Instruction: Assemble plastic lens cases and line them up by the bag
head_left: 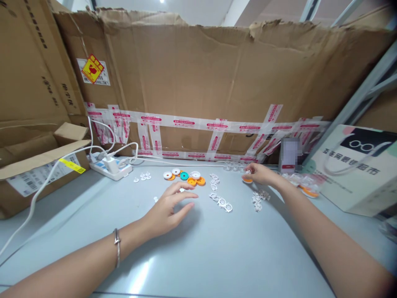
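Observation:
My left hand [169, 207] hovers over the table with its fingers apart and nothing in them. Just beyond its fingertips lie round plastic discs in white, orange [201, 181] and teal [184, 176]. At the right, the fingers of my right hand [259, 174] are closed on a small white-and-orange round plastic part [247, 179], low over the table or touching it. Between my hands are small white plastic pieces [214, 181] and white rings [228, 207]. More small white pieces [257, 200] lie below my right hand.
Small white round pieces [145, 176] sit left of the discs, near a power strip [111, 167] with white cables. A cardboard box [40, 165] stands at the left. Tall cardboard [192, 82] closes off the back. Transparent parts, a phone-like device [289, 155] and a paper bag [356, 174] are at the right.

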Tool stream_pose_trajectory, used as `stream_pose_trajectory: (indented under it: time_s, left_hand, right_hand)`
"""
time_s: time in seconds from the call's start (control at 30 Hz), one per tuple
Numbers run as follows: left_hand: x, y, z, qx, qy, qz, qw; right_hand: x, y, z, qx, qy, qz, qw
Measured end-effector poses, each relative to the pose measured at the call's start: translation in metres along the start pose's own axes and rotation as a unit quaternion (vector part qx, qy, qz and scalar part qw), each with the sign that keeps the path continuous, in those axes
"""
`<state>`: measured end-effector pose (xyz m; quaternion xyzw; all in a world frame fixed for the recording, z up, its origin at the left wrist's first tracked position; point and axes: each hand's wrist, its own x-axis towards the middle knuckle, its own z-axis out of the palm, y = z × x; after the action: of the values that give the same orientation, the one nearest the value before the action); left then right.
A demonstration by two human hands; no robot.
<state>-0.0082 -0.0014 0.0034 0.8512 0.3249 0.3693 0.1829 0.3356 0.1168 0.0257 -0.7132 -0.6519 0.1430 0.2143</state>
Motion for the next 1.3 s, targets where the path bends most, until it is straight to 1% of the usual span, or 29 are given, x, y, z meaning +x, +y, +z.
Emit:
stream_pose_trajectory:
  time_s: [0.17, 0.27, 0.37, 0.47, 0.6, 0.67, 0.73, 0.8, 0.87, 0.93, 1.0, 1.07, 1.2, 1.3]
  left_hand:
    - [0.001, -0.002, -0.001, 0.008, 0.000, 0.001, 1.000]
    - [0.001, -0.003, -0.001, 0.010, 0.001, 0.000, 1.000]
    - [0.003, -0.003, -0.002, 0.009, 0.013, -0.001, 1.000]
    - [0.004, -0.004, -0.002, 0.009, 0.046, -0.001, 0.999]
    - [0.008, -0.006, -0.008, 0.017, 0.108, -0.009, 0.994]
    - [0.011, -0.010, -0.013, 0.025, 0.137, -0.026, 0.990]
    - [0.014, -0.016, -0.019, 0.047, 0.152, -0.051, 0.986]
    - [0.015, -0.025, -0.023, 0.082, 0.133, -0.084, 0.984]
    - [0.015, -0.033, -0.023, 0.117, 0.086, -0.110, 0.983]
    - [0.013, -0.040, -0.020, 0.143, 0.031, -0.123, 0.982]
    - [0.012, -0.044, -0.017, 0.160, -0.019, -0.116, 0.980]
    - [0.011, -0.045, -0.015, 0.165, -0.050, -0.103, 0.980]
    - [0.009, -0.039, -0.011, 0.149, -0.067, -0.073, 0.984]
    - [0.005, -0.024, -0.005, 0.117, -0.100, -0.035, 0.987]
  right_hand:
    - [0.000, 0.006, -0.005, -0.112, -0.001, -0.018, 0.994]
    - [0.000, 0.008, -0.007, -0.163, -0.001, -0.025, 0.986]
    - [0.002, 0.010, -0.007, -0.202, 0.005, -0.035, 0.979]
    - [0.004, 0.014, -0.005, -0.234, 0.019, -0.049, 0.971]
    - [0.003, 0.016, -0.004, -0.256, 0.055, -0.070, 0.963]
    - [0.001, 0.011, -0.004, -0.252, 0.082, -0.095, 0.959]
    - [-0.002, 0.002, -0.004, -0.237, 0.113, -0.132, 0.956]
    - [-0.007, -0.011, -0.001, -0.214, 0.141, -0.176, 0.951]
    - [-0.013, -0.026, 0.006, -0.181, 0.150, -0.225, 0.946]
    - [-0.021, -0.038, 0.014, -0.146, 0.142, -0.273, 0.940]
    - [-0.028, -0.048, 0.021, -0.122, 0.126, -0.308, 0.935]
    - [-0.035, -0.054, 0.027, -0.105, 0.102, -0.331, 0.932]
    - [-0.041, -0.059, 0.033, -0.078, 0.064, -0.353, 0.930]
    - [-0.043, -0.062, 0.034, -0.067, 0.052, -0.362, 0.928]
